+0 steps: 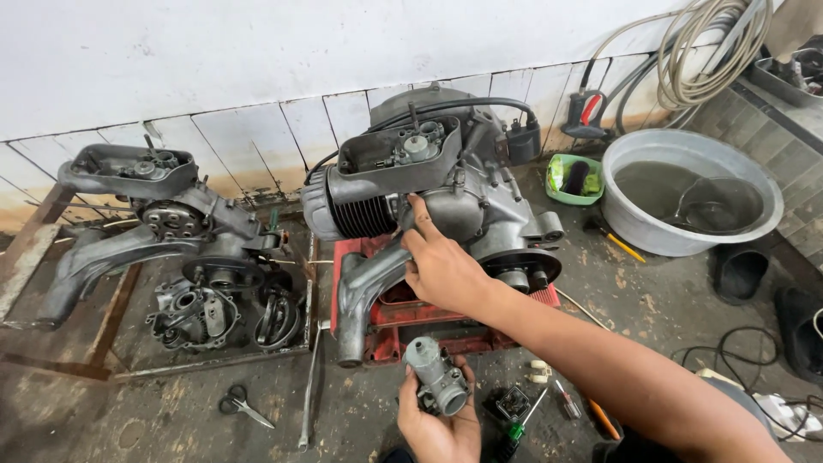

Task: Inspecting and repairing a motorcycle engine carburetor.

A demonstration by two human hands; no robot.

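Nearest the camera, the left hand (pixel 440 426) is closed around a small grey carburetor (pixel 437 386), held upright just above the floor, 1 green-handled screwdriver (pixel 517 422) lying beside it. Just beyond, the right hand (pixel 439 264) rests half open on the engine (pixel 429 193), fingertips against the casing and gripping nothing; judged as the fitting step, the carburetor must next go up to the open box (pixel 399 150) on top.
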